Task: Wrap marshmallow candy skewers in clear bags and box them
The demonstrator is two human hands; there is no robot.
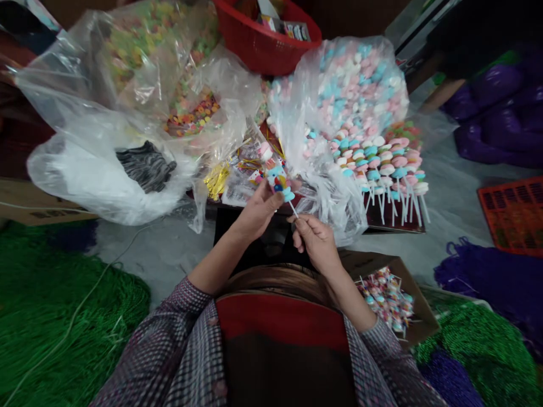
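My right hand point(314, 240) pinches the lower end of a white stick that carries a candy skewer point(278, 176) of pink, white and blue marshmallow pieces. My left hand point(258, 212) grips the skewer near its middle, at the colourful sweets. Both hands hover above a dark work surface in front of me. Just right of the skewer lies a row of finished marshmallow skewers point(388, 169) with their sticks pointing toward me.
Large clear bags of marshmallows point(360, 85) and colourful ring sweets point(169, 73) stand behind. A red basket point(258, 48) sits at the back. A cardboard box point(419, 308) with wrapped skewers is at my right. Green and purple bundles surround me; an orange crate point(513, 215) is right.
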